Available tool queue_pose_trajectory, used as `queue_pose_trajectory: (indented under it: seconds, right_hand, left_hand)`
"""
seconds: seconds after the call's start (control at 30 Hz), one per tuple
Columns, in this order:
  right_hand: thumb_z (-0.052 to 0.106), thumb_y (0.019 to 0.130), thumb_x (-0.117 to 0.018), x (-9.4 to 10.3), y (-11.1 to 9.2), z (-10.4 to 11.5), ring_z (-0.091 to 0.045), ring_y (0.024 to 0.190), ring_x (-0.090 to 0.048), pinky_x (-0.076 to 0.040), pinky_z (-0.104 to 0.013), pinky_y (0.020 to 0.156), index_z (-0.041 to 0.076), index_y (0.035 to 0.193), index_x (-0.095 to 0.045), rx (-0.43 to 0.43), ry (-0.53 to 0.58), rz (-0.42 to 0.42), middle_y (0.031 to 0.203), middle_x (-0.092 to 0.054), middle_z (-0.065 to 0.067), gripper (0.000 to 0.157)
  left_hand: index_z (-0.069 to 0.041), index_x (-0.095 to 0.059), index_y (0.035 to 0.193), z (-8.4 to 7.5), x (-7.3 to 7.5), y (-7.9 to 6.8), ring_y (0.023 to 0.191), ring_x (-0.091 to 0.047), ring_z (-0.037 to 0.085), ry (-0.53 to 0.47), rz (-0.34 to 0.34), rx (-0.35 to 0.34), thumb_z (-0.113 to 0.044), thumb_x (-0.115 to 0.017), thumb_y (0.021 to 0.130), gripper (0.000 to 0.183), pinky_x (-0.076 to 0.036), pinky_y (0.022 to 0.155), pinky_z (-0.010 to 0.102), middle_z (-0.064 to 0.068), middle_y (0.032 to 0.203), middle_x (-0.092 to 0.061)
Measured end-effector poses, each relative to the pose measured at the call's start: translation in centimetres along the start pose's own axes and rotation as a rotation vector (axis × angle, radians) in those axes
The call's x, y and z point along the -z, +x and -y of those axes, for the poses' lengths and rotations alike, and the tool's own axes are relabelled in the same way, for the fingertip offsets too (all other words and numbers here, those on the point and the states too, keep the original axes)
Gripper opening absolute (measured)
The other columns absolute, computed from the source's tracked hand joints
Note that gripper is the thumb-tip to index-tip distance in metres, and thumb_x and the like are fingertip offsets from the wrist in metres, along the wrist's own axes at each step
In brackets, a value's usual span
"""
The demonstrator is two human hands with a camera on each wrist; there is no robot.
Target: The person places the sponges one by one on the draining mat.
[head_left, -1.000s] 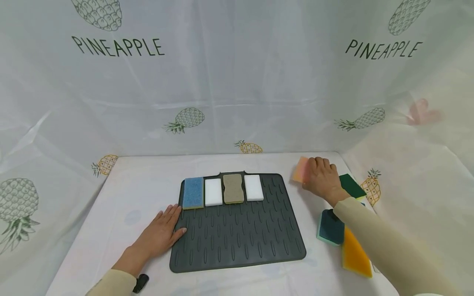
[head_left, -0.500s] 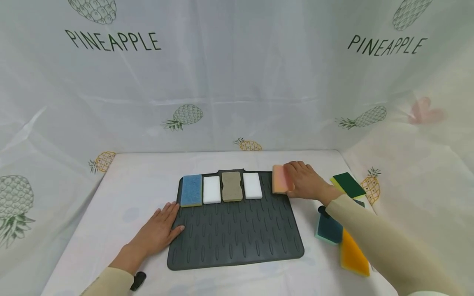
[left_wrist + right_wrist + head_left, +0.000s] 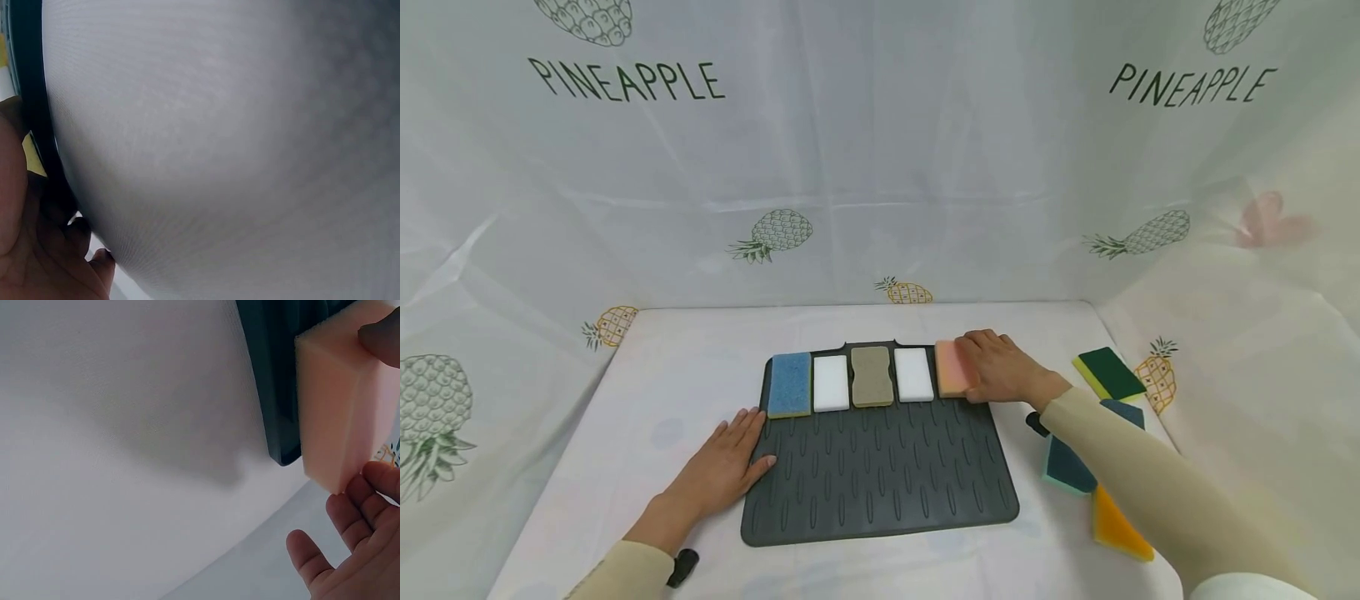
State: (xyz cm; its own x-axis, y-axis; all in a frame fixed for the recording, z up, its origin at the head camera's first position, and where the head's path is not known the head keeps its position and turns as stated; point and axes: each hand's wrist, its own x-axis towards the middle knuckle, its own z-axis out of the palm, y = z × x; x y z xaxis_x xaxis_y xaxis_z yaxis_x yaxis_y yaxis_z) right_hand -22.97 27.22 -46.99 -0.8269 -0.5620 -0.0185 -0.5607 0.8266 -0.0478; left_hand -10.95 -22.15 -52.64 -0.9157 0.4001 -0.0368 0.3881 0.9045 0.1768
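My right hand grips a pink and peach sponge between thumb and fingers, at the top right corner of a dark grey ridged mat. In the head view the sponge lies just right of a white sponge. Left of that, along the mat's top edge, are a tan sponge with notched sides, another white sponge and a blue sponge. My left hand rests flat at the mat's left edge, fingers straight, thumb on the mat.
Right of the mat, partly behind my right arm, lie a green and yellow sponge, dark blue sponges and an orange sponge. A white cloth with printed pineapples rises behind the table.
My right hand has carried the pink sponge leftward from the table beyond the mat to beside the right white sponge. The left hand stays at the mat's edge.
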Motion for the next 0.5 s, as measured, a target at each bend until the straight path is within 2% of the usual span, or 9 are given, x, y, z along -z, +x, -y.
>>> queue_pose_trajectory:
  seconds: [0.5]
  right_hand:
    - [0.043, 0.089, -0.074, 0.08, 0.72, 0.35, -0.043, 0.145, -0.044, -0.043, -0.066, 0.111, -0.001, 0.158, -0.041, -0.022, -0.007, 0.095, 0.158, -0.047, -0.022, 0.088]
  left_hand:
    - [0.005, -0.037, 0.161, 0.13, 0.44, -0.01, 0.155, -0.036, 0.045, -0.030, 0.026, 0.002, -0.046, -0.060, 0.107, 0.078, -0.033, 0.124, 0.063, 0.026, 0.165, -0.040]
